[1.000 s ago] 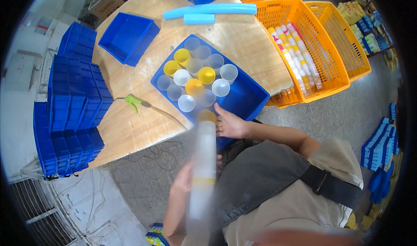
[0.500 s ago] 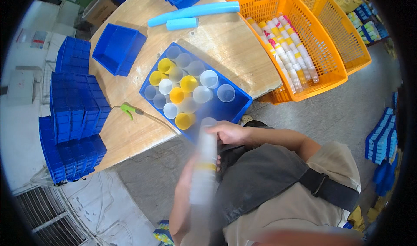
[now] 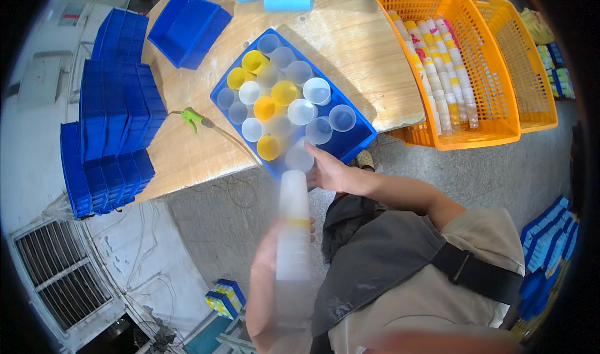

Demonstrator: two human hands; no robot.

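My left hand [image 3: 269, 246] is wrapped round a long stack of nested plastic cups [image 3: 294, 254], mostly cloudy white with a yellow band partway up. The stack points up toward the blue tray [image 3: 357, 143]. My right hand [image 3: 328, 168] grips a single translucent cup [image 3: 299, 158] by its side, just beyond the stack's top and over the tray's near corner. Inside the tray several cups stand mouth up, some clear, some white, some yellow; a yellow cup [image 3: 269, 148] is close to the held one. Blur softens the stack and the held cup.
A green air blow gun [image 3: 194, 119] with its hose lies on the wooden table [image 3: 206, 141]. Left are stacked blue bins [image 3: 106, 110] and a separate blue bin [image 3: 189, 29]. Light-blue rolls [image 3: 289, 3] lie at the back. An orange crate [image 3: 509, 119] at right holds cup stacks.
My right hand has moved from the stack's top toward the tray, carrying one cup. Another clear cup now stands in the tray's right part. The whole view has shifted.
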